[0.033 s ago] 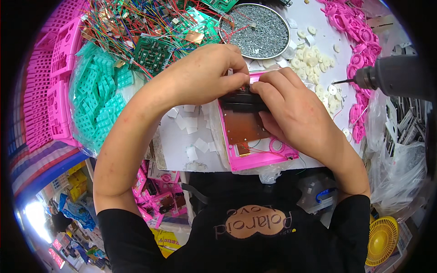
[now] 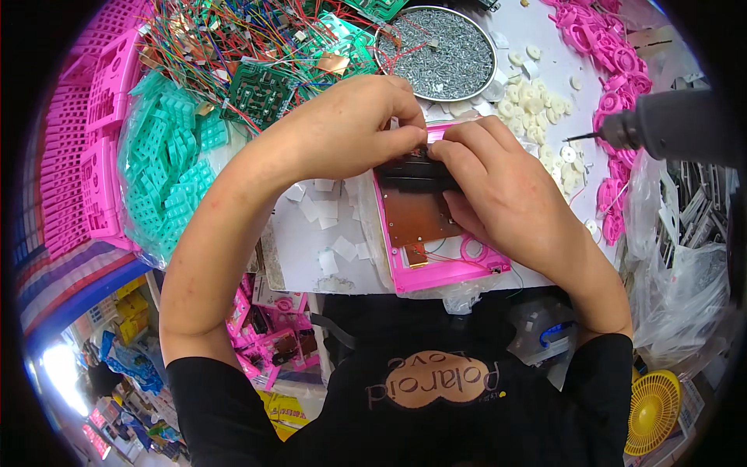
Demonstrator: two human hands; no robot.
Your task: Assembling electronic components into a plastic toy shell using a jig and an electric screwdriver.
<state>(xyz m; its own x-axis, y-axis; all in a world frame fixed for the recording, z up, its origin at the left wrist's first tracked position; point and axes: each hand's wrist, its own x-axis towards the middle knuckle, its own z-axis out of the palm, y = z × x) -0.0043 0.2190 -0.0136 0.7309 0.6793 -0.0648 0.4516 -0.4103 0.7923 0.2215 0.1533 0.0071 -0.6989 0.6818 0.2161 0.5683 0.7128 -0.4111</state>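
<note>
A pink plastic casing lies on the white table in front of me, with a brown circuit board and thin wires inside it. Across its upper part sits a long black part. My left hand reaches over the casing's far end, thumb and fingers pinched together; their tips meet something small and dark that I cannot make out. Curled over the right side is my right hand, its fingertips at the black part's end and its thumb lower, near the board. Both hands partly hide the casing.
Wired green circuit boards heap up at the far left beside a bag of turquoise keypads. A round tray of screws stands behind the casing. White discs, pink parts and an electric screwdriver are on the right.
The electric screwdriver at the right has shifted very slightly to the left. Both hands and the casing have stayed where they were.
</note>
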